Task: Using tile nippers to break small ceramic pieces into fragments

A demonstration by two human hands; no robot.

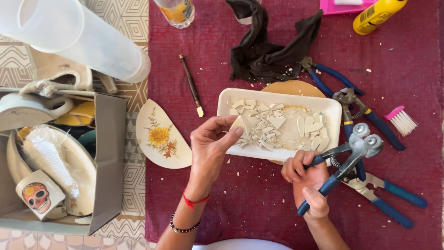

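My left hand [210, 146] pinches a small pale ceramic shard [237, 123] over the left end of a white rectangular tray [223, 103]. The tray holds several cut ceramic pieces [261, 125], angular ones at left and rounded petal shapes [313, 130] at right. My right hand [309, 181] grips blue-handled wheeled nippers [356, 153], their twin wheels raised just right of the tray's front corner. A red string and a bead bracelet circle my left wrist.
Half a plate with a yellow flower [162, 135] lies left of the tray. More blue-handled pliers [356, 104], a pink brush [401, 120], a thin scoring tool [191, 84], a dark cloth [268, 46] and a yellow bottle [378, 15] lie on the maroon cloth. A box of crockery [51, 162] stands at left.
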